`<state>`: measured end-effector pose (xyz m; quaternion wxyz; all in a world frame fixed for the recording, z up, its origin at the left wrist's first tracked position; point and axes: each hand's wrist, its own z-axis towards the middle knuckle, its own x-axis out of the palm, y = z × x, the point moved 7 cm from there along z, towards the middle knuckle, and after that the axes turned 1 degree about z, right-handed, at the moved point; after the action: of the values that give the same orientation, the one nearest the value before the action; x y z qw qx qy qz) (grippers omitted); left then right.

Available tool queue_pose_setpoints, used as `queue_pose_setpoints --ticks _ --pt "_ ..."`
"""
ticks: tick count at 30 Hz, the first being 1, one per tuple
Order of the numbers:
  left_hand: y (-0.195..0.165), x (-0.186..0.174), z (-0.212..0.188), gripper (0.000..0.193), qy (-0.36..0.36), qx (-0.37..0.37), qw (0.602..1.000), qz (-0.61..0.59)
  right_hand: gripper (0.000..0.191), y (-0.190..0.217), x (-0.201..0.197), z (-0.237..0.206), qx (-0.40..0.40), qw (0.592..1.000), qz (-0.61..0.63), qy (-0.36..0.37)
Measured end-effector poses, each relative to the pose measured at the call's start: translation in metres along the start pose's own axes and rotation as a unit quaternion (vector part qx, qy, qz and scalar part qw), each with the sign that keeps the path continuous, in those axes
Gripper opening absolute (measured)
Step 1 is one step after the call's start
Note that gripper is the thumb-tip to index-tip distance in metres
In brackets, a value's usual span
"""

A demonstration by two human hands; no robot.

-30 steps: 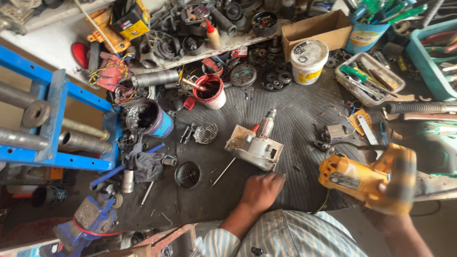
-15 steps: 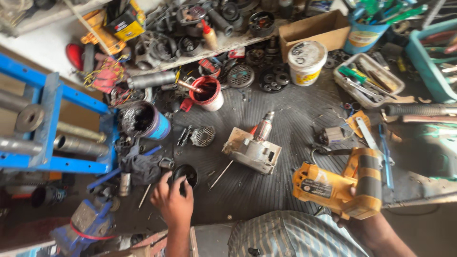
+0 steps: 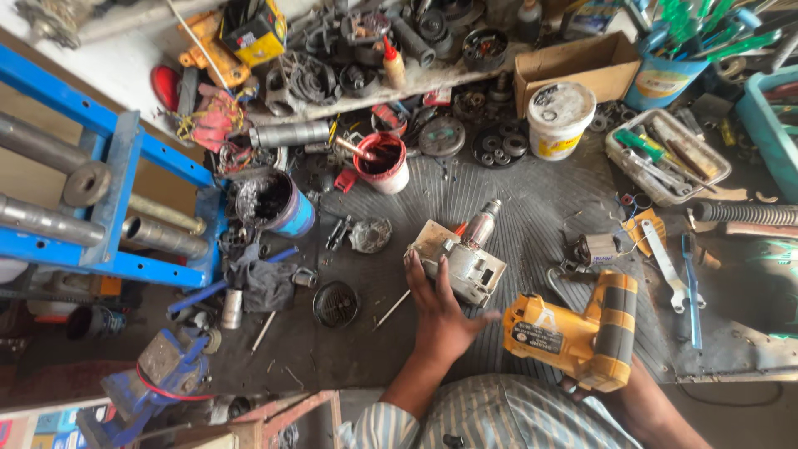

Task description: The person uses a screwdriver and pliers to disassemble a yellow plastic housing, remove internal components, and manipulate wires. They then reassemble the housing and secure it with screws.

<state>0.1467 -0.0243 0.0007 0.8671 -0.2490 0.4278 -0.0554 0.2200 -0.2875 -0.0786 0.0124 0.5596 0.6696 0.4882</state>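
My left hand lies flat with fingers spread on the ribbed black mat, its fingertips touching the near edge of a grey metal motor housing that has a rotor shaft sticking out at the far side. My right hand is mostly hidden behind the yellow power tool body it grips by the black handle; only the forearm shows. The tool sits just right of my left hand. A round black fan cover lies to the left.
A red-stained pot, a dark grease can, a white tub, a cardboard box and a tray of tools ring the mat. A blue metal frame and blue vise stand left. Wrenches lie right.
My left hand left the black fan cover and moved right onto the motor housing. The yellow tool shifted slightly left and nearer.
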Motion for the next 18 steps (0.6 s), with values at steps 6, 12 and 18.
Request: queue_pose_setpoints --ticks 6,12,18 --pt "0.012 0.019 0.066 0.126 0.084 0.029 0.996 0.028 0.058 0.01 0.0 -0.002 -0.007 0.994 -0.055 -0.099" --pt "0.017 0.024 0.096 0.07 0.043 0.025 0.997 -0.053 0.052 0.032 0.022 0.003 -0.016 0.983 -0.136 -0.122" --pt "0.054 0.035 0.045 0.04 0.16 -0.288 0.757 -0.565 0.041 0.042 0.047 0.006 -0.055 0.977 -0.199 -0.059"
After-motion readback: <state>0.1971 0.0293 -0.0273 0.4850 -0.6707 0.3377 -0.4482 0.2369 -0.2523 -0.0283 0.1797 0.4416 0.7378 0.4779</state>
